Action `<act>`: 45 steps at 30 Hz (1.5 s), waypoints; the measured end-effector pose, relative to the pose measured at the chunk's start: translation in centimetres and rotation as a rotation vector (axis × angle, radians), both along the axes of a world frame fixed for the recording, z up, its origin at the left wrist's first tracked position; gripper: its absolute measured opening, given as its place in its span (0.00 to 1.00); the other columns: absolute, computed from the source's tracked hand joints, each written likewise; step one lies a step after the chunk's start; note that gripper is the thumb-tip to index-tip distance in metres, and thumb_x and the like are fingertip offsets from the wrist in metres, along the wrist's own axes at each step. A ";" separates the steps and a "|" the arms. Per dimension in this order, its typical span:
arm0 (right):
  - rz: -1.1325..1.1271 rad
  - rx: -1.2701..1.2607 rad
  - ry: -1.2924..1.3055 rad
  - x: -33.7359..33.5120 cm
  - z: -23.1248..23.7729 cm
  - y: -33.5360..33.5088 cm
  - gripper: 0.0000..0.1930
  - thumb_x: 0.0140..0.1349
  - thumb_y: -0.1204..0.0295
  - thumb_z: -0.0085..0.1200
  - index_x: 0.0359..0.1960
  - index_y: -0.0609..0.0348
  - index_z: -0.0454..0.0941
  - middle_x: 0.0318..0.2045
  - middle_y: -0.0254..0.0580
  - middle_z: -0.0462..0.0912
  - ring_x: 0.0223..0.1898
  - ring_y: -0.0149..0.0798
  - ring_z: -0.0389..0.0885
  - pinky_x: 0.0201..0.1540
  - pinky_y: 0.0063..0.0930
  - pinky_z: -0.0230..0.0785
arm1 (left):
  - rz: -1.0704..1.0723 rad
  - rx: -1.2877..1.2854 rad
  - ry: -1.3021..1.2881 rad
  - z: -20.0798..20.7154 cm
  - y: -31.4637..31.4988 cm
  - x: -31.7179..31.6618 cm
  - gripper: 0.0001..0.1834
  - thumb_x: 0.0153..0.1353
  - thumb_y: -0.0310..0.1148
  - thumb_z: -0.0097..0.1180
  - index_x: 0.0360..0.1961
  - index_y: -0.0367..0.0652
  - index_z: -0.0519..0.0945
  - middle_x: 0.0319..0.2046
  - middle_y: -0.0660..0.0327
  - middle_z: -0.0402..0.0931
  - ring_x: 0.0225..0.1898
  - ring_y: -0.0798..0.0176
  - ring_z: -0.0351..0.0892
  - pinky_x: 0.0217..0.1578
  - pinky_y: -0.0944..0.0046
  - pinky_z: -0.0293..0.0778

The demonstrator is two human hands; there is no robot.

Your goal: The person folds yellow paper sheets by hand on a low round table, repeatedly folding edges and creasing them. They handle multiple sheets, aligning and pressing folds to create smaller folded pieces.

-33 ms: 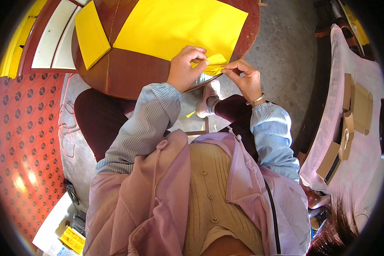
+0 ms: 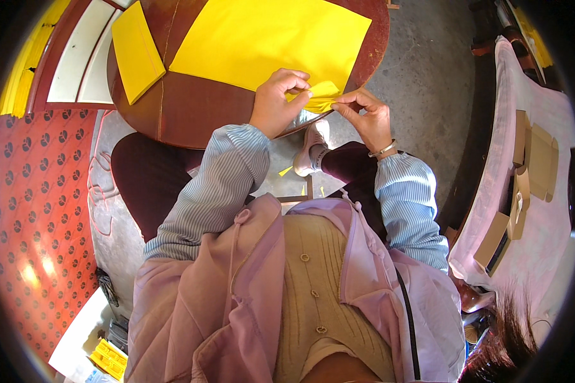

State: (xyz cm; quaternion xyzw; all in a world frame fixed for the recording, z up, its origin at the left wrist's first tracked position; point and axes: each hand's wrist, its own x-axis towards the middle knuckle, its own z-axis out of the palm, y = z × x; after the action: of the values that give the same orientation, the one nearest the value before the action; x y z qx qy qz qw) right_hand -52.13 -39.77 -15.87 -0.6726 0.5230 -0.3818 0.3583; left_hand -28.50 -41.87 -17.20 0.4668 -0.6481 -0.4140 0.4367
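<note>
A large yellow cloth-like sheet point(image 2: 268, 41) lies spread over the round red-brown table point(image 2: 204, 108). At the table's near right edge, its nearest corner is gathered into small folds. My left hand point(image 2: 276, 102) pinches these folds between thumb and fingers. To the right of it, my right hand point(image 2: 369, 118) grips the tip of the same gathered corner between thumb and forefinger, just past the table's edge. A flat, folded yellow piece point(image 2: 136, 54) rests on the left side of the table, apart from both hands.
A red patterned panel point(image 2: 41, 210) stands on the left. Opened cardboard boxes point(image 2: 521, 198) sit on a pink-white cloth cover point(image 2: 501, 121) at the right. My shoe point(image 2: 312, 150) is on the concrete floor below the table edge, near a small yellow scrap point(image 2: 285, 172).
</note>
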 end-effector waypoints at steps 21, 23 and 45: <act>0.043 -0.035 -0.014 0.1 0.1 0.0 0.08 0.62 0.76 0.73 0.41 0.60 0.90 0.33 0.30 0.86 0.35 0.24 0.81 0.38 0.21 0.74 | 0.046 -0.008 0.070 -0.1 0.0 -0.3 0.06 0.60 0.25 0.67 0.38 0.35 0.85 0.49 0.51 0.85 0.44 0.57 0.89 0.49 0.61 0.83; 0.043 -0.049 -0.010 0.1 0.0 -0.1 0.07 0.61 0.75 0.73 0.40 0.60 0.90 0.33 0.31 0.86 0.35 0.25 0.82 0.38 0.22 0.73 | 0.032 -0.009 0.074 -0.1 -0.1 -0.1 0.07 0.60 0.25 0.68 0.39 0.35 0.86 0.49 0.51 0.85 0.44 0.57 0.89 0.49 0.62 0.83; 0.048 -0.015 -0.010 0.1 0.1 -0.1 0.06 0.61 0.75 0.74 0.38 0.60 0.90 0.34 0.32 0.87 0.34 0.24 0.82 0.39 0.21 0.74 | 0.070 -0.026 0.060 -0.3 0.0 -0.4 0.07 0.59 0.26 0.68 0.38 0.36 0.85 0.48 0.51 0.85 0.43 0.57 0.89 0.48 0.62 0.84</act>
State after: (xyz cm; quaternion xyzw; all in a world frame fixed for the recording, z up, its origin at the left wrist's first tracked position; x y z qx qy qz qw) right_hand -52.02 -39.83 -15.80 -0.6855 0.5021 -0.3804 0.3651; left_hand -28.91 -41.85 -17.53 0.4706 -0.6234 -0.4038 0.4762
